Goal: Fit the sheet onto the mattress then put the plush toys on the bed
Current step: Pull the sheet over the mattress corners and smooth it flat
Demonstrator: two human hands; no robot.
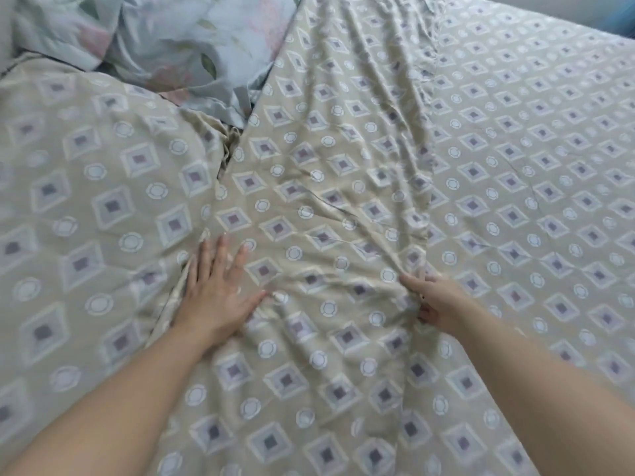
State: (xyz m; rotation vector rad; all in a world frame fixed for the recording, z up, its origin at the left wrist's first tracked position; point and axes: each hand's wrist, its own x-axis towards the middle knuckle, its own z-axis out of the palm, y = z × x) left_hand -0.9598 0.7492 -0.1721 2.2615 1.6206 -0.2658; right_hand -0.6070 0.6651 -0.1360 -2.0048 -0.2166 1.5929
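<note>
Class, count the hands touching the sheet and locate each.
2. The left hand lies flat on the sheet left of centre; the right hand grips bunched fabric further right.

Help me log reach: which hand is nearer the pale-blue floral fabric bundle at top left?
Left. The left hand lies flat below the pale-blue floral fabric bundle; the right hand grips a fold of the beige diamond-patterned sheet farther right.

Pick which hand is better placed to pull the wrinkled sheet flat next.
Right: the right hand grips a bunched fold of the sheet; the left hand lies flat on it, fingers spread, holding nothing.
</note>
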